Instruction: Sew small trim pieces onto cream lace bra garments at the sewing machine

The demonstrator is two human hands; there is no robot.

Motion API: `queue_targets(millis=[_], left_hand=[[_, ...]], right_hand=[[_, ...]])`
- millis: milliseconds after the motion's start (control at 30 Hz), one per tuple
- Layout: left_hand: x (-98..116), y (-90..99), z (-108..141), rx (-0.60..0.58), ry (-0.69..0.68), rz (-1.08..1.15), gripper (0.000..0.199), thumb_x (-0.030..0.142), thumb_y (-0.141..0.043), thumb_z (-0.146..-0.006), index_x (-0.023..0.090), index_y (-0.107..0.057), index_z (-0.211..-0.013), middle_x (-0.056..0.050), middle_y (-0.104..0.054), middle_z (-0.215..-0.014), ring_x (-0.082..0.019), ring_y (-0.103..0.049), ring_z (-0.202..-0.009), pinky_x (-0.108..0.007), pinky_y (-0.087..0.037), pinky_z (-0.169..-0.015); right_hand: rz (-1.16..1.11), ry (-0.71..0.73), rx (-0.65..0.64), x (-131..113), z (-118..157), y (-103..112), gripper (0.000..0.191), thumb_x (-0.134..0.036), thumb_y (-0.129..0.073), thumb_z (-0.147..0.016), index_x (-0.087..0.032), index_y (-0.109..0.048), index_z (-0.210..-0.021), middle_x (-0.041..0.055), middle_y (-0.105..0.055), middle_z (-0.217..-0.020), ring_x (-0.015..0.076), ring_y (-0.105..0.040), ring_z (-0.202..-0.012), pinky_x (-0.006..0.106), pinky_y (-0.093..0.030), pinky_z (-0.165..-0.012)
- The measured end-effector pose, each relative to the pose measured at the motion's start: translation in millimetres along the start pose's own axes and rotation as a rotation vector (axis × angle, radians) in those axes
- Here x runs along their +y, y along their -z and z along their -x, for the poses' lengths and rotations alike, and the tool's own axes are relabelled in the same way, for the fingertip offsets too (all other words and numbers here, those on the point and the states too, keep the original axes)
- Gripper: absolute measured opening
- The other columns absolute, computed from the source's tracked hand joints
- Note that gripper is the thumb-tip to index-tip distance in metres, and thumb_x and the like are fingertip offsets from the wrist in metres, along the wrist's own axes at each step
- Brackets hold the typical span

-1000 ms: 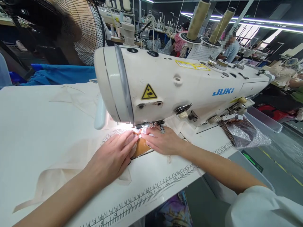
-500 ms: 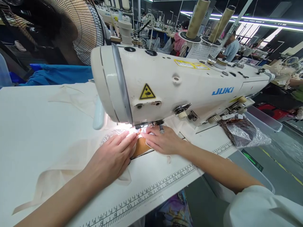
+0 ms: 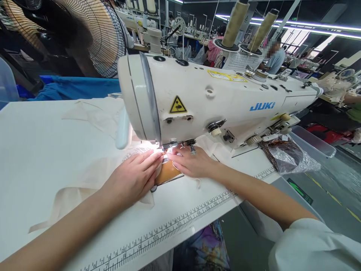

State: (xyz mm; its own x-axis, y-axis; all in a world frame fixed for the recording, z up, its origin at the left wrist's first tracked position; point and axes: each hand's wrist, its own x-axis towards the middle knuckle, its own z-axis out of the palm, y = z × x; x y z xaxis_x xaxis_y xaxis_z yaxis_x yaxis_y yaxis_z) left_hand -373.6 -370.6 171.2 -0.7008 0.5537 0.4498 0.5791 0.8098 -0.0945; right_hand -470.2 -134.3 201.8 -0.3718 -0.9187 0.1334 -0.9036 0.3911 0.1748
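Both my hands work under the head of a white sewing machine (image 3: 220, 101), close to its lit needle area. My left hand (image 3: 135, 175) presses cream lace fabric (image 3: 132, 152) with its fingers held together, fingertips beside a tiny orange-brown piece (image 3: 164, 152) that is too small to name. From the other side, my right hand (image 3: 193, 162) pinches the same fabric, its thumb and forefinger near that piece. Between the hands shows a tan plate (image 3: 168, 172) on the machine bed. Loose cream cloth (image 3: 70, 195) trails left over the table. The needle tip is hidden.
A ruler strip (image 3: 158, 239) runs along the front edge of the white table (image 3: 34, 150). A clear plastic bag of brown strips (image 3: 284, 154) lies right of the machine. A large fan (image 3: 96, 34) stands behind left, and two thread cones (image 3: 236, 24) rise behind the machine.
The view has shifted slightly, so the machine head sits a little farther right. Both hands stay at the needle area with fingertips close together; the cloth has moved little.
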Motion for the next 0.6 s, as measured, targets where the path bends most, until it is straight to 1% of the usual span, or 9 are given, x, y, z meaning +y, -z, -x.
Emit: queue_targets(millis=[100, 233, 333, 433, 500, 600], left_hand=[[-5.0, -2.6, 2.0, -0.015, 0.005, 0.019, 0.048, 0.022, -0.038, -0.100, 0.018, -0.048, -0.147, -0.011, -0.062, -0.142, -0.030, -0.056, -0.130, -0.047, -0.052, -0.099], [-9.4, -4.9, 3.2, -0.028, 0.031, 0.036, 0.048, 0.024, -0.037, -0.102, 0.019, -0.048, -0.148, -0.011, -0.061, -0.143, -0.031, -0.056, -0.131, -0.049, -0.051, -0.101], [-12.6, -5.0, 2.3, -0.049, 0.037, 0.074, 0.048, 0.026, -0.037, -0.102, 0.021, -0.049, -0.147, -0.010, -0.061, -0.143, -0.031, -0.056, -0.131, -0.049, -0.052, -0.101], [-14.3, -4.4, 1.0, -0.059, 0.042, 0.098, 0.046, 0.028, -0.037, -0.103, 0.021, -0.052, -0.146, -0.009, -0.063, -0.140, -0.030, -0.056, -0.131, -0.049, -0.052, -0.102], [-13.7, -4.1, 0.4, -0.060, 0.052, 0.107, 0.046, 0.028, -0.037, -0.103, 0.021, -0.053, -0.145, -0.010, -0.063, -0.140, -0.031, -0.056, -0.130, -0.049, -0.052, -0.102], [-11.0, -4.2, 0.6, -0.069, 0.067, 0.104, 0.045, 0.026, -0.036, -0.102, 0.021, -0.054, -0.143, -0.010, -0.062, -0.142, -0.032, -0.055, -0.131, -0.050, -0.051, -0.101]], right_hand=[[0.001, -0.025, -0.021, 0.4, -1.7, 0.1, 0.039, -0.027, -0.025, -0.106, -0.022, -0.058, -0.126, 0.0093, -0.064, -0.130, 0.0207, -0.058, -0.094, 0.034, -0.034, -0.063], [-0.042, -0.049, -0.055, 1.9, -3.6, -1.0, 0.035, -0.026, -0.029, -0.105, -0.024, -0.055, -0.129, 0.0090, -0.065, -0.128, 0.0211, -0.058, -0.095, 0.033, -0.034, -0.064], [-0.058, -0.049, -0.047, 2.9, -4.2, -0.4, 0.037, -0.025, -0.028, -0.104, -0.024, -0.055, -0.130, 0.0083, -0.065, -0.126, 0.0217, -0.058, -0.097, 0.034, -0.034, -0.064], [-0.064, -0.035, -0.027, 3.5, -4.0, 0.6, 0.038, -0.025, -0.026, -0.104, -0.023, -0.057, -0.126, 0.0080, -0.067, -0.125, 0.0217, -0.057, -0.095, 0.034, -0.033, -0.063], [-0.060, -0.021, -0.011, 3.9, -4.0, 0.2, 0.039, -0.025, -0.025, -0.104, -0.022, -0.058, -0.123, 0.0083, -0.067, -0.124, 0.0221, -0.057, -0.095, 0.035, -0.033, -0.063], [-0.061, -0.022, 0.004, 4.3, -4.4, -2.7, 0.038, -0.025, -0.025, -0.105, -0.022, -0.058, -0.124, 0.0081, -0.067, -0.125, 0.0220, -0.057, -0.097, 0.036, -0.032, -0.063]])
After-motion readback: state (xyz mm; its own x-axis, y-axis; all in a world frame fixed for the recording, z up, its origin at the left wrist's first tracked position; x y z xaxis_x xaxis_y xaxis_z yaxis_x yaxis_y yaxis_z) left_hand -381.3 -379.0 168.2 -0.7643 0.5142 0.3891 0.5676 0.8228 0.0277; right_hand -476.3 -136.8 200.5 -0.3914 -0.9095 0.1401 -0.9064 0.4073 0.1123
